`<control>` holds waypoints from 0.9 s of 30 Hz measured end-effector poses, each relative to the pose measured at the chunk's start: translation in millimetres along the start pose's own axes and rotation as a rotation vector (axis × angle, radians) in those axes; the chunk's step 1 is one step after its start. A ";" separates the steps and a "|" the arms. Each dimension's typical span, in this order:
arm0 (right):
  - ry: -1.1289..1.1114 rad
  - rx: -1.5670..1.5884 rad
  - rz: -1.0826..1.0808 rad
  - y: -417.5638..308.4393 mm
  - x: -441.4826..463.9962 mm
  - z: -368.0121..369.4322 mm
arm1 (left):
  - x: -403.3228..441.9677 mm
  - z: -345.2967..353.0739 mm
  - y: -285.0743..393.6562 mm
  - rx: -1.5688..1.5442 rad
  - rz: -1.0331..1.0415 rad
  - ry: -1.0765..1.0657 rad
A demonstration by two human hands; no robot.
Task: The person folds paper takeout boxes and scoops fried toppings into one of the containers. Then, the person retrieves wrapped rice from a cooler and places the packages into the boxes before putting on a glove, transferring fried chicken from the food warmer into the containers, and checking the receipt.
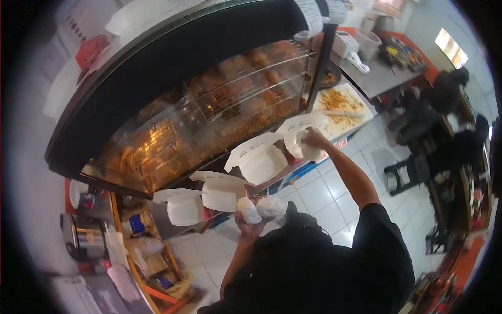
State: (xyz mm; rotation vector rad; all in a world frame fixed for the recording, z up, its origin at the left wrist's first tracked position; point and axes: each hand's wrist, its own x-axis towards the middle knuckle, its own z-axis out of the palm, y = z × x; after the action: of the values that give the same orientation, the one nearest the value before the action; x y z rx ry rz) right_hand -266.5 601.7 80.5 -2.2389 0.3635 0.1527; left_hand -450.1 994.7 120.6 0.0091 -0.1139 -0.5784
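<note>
Several open white cardboard takeaway boxes stand in a row along the counter in front of the display case. My left hand (249,228) is closed under two white wrapped bundles (270,206), close to my body and in front of the second box from the left (224,192). My right hand (315,139) reaches to the rightmost box (292,142), closed on another white wrapped bundle (312,152) at its opening. What is inside the bundles is hidden. The leftmost box (185,210) and the third box (263,163) show bare insides.
A heated glass display case (209,99) with browned food on racks stands behind the boxes. A white cutting board (342,107) with crumbs and a knife (342,113) lies to the right. Left are wooden shelves (149,251) of supplies; a black stool (405,172) stands right.
</note>
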 end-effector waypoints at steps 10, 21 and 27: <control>-0.477 -0.702 -0.357 -57.1 27.8 25.1 | 37.8 -69.5 -76.9 0.037 0.289 0.459; -0.635 0.088 -0.478 -7.9 67.8 -43.6 | 78.1 -107.1 -50.9 0.110 0.392 0.501; -0.662 1.240 0.479 -68.9 -43.1 13.4 | 68.3 -110.8 -51.5 -0.008 0.414 0.394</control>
State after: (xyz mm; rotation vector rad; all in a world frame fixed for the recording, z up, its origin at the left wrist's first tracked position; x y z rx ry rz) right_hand -286.0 662.5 132.4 -0.7824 0.4420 0.6836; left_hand -409.2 911.7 15.6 0.0893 0.2659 -0.1555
